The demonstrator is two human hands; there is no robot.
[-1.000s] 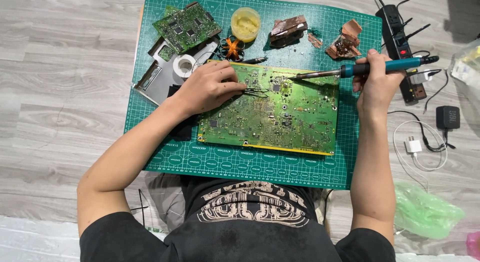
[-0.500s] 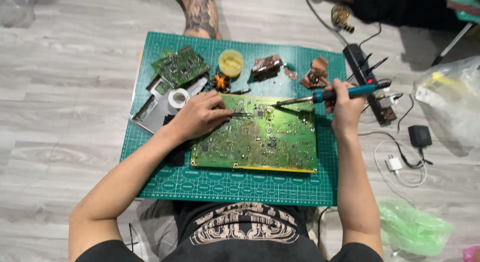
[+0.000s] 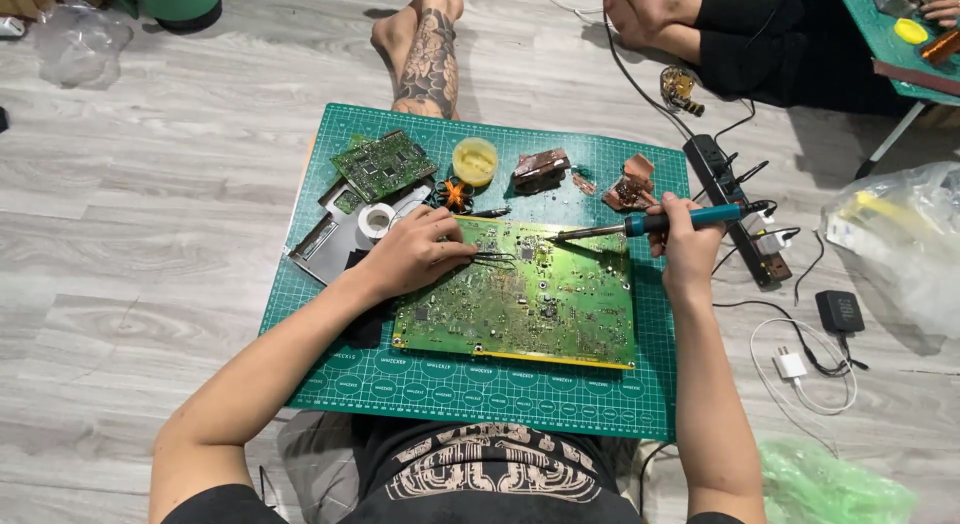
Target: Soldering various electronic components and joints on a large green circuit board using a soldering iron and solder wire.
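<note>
**Q:** What are your hands doing?

**A:** My left hand (image 3: 412, 256) rests on the upper left part of a large green circuit board (image 3: 520, 306). Its fingers are pressed together, pinching a pair of dark tweezers (image 3: 492, 255) whose tips lie on the board's top edge. My right hand (image 3: 685, 246) is curled tightly around the teal handle of a soldering iron (image 3: 648, 225). The iron lies almost level, and its metal tip points left, touching down near the board's top edge, just right of the tweezer tips.

**Q:** Where is the board?

**A:** It lies flat in the middle of a green cutting mat (image 3: 500, 389) with a printed grid, spread on a pale wooden floor (image 3: 140, 234), directly in front of my body.

**Q:** What else is around it?

**A:** Along the mat's far edge, from left to right: a smaller green circuit board (image 3: 383, 165) tilted on a grey metal plate (image 3: 322, 246), a white roll of tape (image 3: 377, 221), a small round yellow tub (image 3: 475, 161), and some coppery scrap pieces (image 3: 628, 187). Off the mat to my right, a black power strip (image 3: 732, 206) lies on the floor, with a white charger and cable (image 3: 795, 365) nearer to me. (Another person's bare, tattooed leg (image 3: 427, 59) rests just beyond the mat's far edge.)
</note>
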